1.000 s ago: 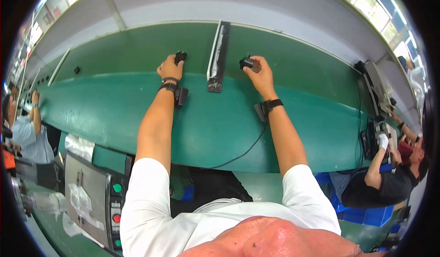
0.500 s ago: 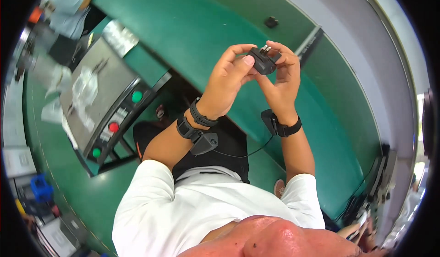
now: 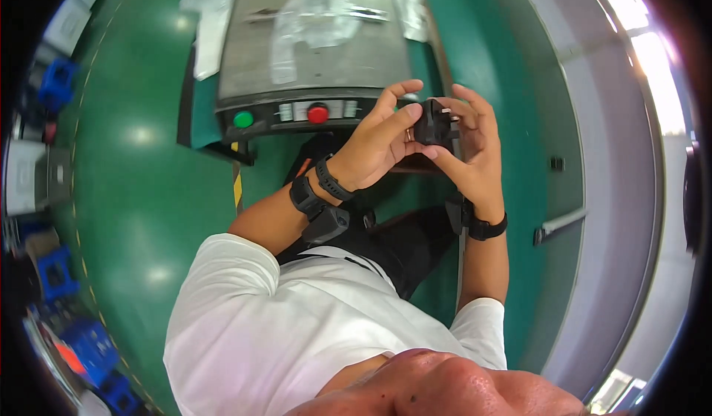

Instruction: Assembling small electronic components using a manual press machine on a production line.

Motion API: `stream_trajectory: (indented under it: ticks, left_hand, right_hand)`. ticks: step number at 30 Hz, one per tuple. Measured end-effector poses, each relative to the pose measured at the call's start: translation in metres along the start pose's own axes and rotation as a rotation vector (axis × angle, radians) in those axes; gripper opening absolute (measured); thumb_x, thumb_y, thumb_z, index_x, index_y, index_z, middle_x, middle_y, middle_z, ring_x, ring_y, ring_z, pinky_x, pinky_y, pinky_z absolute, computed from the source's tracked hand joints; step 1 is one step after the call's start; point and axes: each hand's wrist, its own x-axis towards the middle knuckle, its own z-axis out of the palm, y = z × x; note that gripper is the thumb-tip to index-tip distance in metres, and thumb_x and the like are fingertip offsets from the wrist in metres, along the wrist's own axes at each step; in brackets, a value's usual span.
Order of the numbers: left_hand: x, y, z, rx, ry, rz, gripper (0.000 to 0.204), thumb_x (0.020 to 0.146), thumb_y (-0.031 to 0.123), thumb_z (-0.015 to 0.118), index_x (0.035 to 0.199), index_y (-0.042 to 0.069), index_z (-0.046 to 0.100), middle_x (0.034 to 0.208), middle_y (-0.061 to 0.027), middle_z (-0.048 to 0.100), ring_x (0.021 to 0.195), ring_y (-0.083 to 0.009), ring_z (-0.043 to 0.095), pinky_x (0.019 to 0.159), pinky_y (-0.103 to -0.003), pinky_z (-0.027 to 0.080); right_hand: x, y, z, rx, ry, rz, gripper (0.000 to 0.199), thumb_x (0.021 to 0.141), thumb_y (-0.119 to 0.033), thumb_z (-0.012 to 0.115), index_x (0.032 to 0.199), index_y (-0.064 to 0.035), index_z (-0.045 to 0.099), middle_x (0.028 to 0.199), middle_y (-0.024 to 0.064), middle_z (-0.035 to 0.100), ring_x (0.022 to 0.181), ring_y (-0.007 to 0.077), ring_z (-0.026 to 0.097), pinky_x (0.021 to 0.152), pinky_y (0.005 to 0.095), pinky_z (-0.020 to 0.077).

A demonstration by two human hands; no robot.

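Note:
A small black boxy part (image 3: 432, 125) is held up between both hands in front of me. My left hand (image 3: 377, 143) pinches its left side with thumb and fingers. From the right, my right hand (image 3: 472, 149) cups it with the fingers curled over the top. Both wrists wear black bands, and a black sensor block (image 3: 325, 223) is strapped to the left forearm. My white shirt fills the lower part of the view.
A grey metal machine (image 3: 319, 53) with a green button (image 3: 243, 119) and a red button (image 3: 318, 113) stands just beyond my hands, with clear plastic bags (image 3: 311, 15) on top. The green bench (image 3: 519, 104) runs along the right. Blue crates (image 3: 55, 82) sit at the far left.
My view has swung left from the green bench to the machine. My hands left the bench, came together and now hold the black part closer to me.

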Motion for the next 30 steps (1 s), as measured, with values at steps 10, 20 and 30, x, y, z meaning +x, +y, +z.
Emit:
stream_trajectory:
  ticks: [10, 20, 30]
  left_hand:
    - [-0.081, 0.064, -0.098, 0.224, 0.289, 0.09, 0.036, 0.105, 0.03, 0.044, 0.132, 0.007, 0.044, 0.11, -0.0097, 0.061, 0.1, -0.0183, 0.059, 0.091, -0.031, 0.046]
    - [-0.091, 0.062, -0.108, 0.253, 0.205, -0.075, 0.032, 0.104, 0.029, 0.044, 0.122, 0.003, 0.051, 0.108, -0.0073, 0.059, 0.1, -0.0154, 0.058, 0.091, -0.031, 0.046]
    - [-0.086, 0.057, -0.114, 0.217, 0.135, -0.115, 0.033, 0.103, 0.032, 0.047, 0.119, 0.004, 0.053, 0.109, -0.0063, 0.059, 0.1, -0.015, 0.059, 0.09, -0.031, 0.046]
  right_hand:
    - [0.213, 0.131, 0.047, -0.321, -0.1, -0.102, 0.077, 0.077, -0.011, 0.082, 0.14, -0.0031, 0.039, 0.119, 0.0114, 0.062, 0.115, 0.02, 0.056, 0.103, 0.0361, 0.0412]
    - [0.268, 0.118, 0.087, -0.231, -0.255, -0.064, 0.074, 0.072, -0.015, 0.083, 0.137, -0.0013, 0.049, 0.129, 0.0165, 0.06, 0.123, 0.0253, 0.055, 0.106, 0.0386, 0.039]
    - [0.268, 0.134, 0.08, -0.528, -0.314, -0.148, 0.062, 0.078, -0.028, 0.082, 0.128, -0.0013, 0.057, 0.123, 0.0104, 0.063, 0.119, 0.0226, 0.057, 0.104, 0.0385, 0.0414]
